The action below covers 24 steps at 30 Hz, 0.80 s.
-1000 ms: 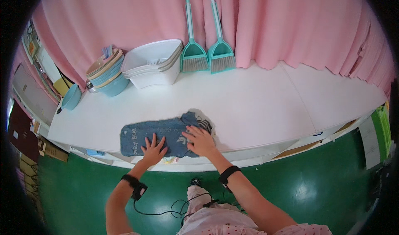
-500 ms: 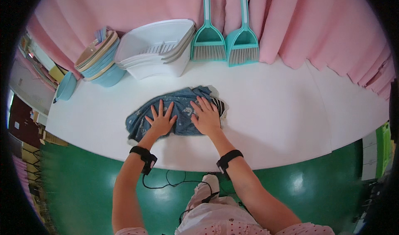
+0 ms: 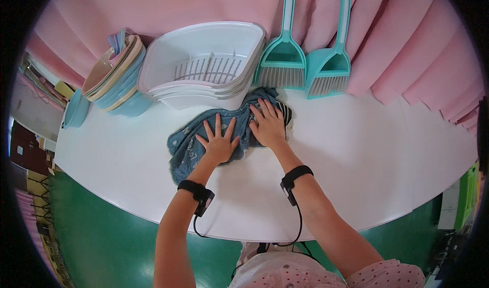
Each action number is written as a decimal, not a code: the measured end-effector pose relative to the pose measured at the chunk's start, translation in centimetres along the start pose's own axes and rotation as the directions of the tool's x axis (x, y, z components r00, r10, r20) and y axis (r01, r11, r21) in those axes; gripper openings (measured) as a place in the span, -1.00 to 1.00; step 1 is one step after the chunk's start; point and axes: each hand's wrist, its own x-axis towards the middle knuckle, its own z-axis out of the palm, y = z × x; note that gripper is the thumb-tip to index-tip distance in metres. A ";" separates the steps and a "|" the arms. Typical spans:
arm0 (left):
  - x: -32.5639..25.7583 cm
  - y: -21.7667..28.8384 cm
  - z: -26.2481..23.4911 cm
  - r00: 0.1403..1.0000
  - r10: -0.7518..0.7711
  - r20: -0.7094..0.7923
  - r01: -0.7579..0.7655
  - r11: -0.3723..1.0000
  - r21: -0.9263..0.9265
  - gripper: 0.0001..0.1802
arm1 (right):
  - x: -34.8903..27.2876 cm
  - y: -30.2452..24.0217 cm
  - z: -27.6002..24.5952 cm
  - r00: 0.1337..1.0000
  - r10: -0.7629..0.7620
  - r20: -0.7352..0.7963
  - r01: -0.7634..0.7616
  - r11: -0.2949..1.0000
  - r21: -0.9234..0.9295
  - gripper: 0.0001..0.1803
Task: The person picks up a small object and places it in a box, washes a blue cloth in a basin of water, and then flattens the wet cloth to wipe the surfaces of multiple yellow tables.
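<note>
Across a white tabletop [image 3: 351,181], a rumpled blue patterned cloth [image 3: 189,135] is spread slantwise, its far end close to a stack of white tubs [image 3: 186,95]. It is pressed from above by both hands, which are opened flat with nothing gripped: its middle is covered by the left hand [image 3: 219,146], and its right part, beside a black-and-white striped patch [image 3: 287,116], by the right hand [image 3: 270,129]. Farther off, the tubs are flanked by stacked bowls [image 3: 122,92] and teal dustpans [image 3: 281,52], backed by a pink curtain [image 3: 168,5].
</note>
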 end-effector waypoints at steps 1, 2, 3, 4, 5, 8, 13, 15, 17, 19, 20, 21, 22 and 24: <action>-0.1 0.1 -0.1 1.000 0.000 -0.007 0.000 1.000 -0.001 -0.37 | -0.1 0.0 0.2 1.000 -0.003 -0.006 0.003 1.000 -0.003 -0.50; -0.3 0.1 -0.1 1.000 -0.002 -0.004 0.002 1.000 -0.001 -0.38 | -0.4 -0.1 0.3 1.000 -0.011 -0.009 0.011 1.000 -0.010 -0.50; 0.2 0.7 0.2 1.000 0.008 -0.009 -0.008 1.000 -0.008 -0.38 | -0.6 0.7 0.2 1.000 -0.015 -0.018 0.015 0.999 -0.032 -0.50; 0.5 0.4 0.7 1.000 0.008 -0.023 -0.008 1.000 -0.010 -0.38 | -0.5 1.1 -0.7 1.000 -0.016 0.003 0.016 0.998 -0.058 -0.49; 0.9 0.0 1.3 0.997 -0.010 -0.071 0.008 1.000 -0.023 -0.38 | -1.2 0.7 -1.3 0.997 0.004 0.072 0.000 0.998 -0.056 -0.49; -1.5 -1.7 1.9 0.994 0.033 -0.105 -0.042 0.995 -0.089 -0.40 | -5.2 -1.3 -4.5 0.965 0.020 0.262 0.002 0.997 -0.081 -0.46; -10.2 1.2 4.4 0.995 0.086 -0.052 -0.088 0.995 -0.044 -0.42 | -13.8 -0.8 -7.6 0.977 -0.059 0.206 0.054 0.998 0.030 -0.49; -12.7 3.6 5.7 0.992 0.106 -0.075 -0.110 0.993 -0.043 -0.42 | -17.3 0.4 -9.0 0.984 -0.070 0.161 0.065 0.997 0.036 -0.49; -14.1 6.0 6.5 0.990 0.119 -0.078 -0.122 0.992 -0.034 -0.41 | -19.6 1.9 -9.8 0.991 -0.091 0.097 0.087 0.995 0.043 -0.49; -15.9 7.5 7.4 0.992 0.114 -0.049 -0.117 0.992 -0.048 -0.40 | -21.6 2.6 -10.7 0.991 -0.109 0.073 0.104 0.992 0.065 -0.50; -16.8 8.1 8.0 0.994 0.105 -0.020 -0.106 0.992 -0.069 -0.40 | -22.7 2.9 -11.0 0.990 -0.132 0.054 0.127 0.988 0.085 -0.50; -17.0 8.9 7.8 0.992 0.122 -0.027 -0.123 0.991 -0.059 -0.40 | -22.8 3.4 -11.5 0.989 -0.150 0.010 0.149 0.985 0.087 -0.51; -17.2 9.6 7.6 0.993 0.120 -0.005 -0.120 0.990 -0.070 -0.39 | -23.0 3.9 -12.0 0.991 -0.135 -0.002 0.135 0.988 0.078 -0.51; -17.5 11.1 6.9 0.990 0.137 0.021 -0.135 0.988 -0.070 -0.39 | -23.9 4.8 -13.0 0.993 -0.115 0.001 0.115 0.991 0.076 -0.52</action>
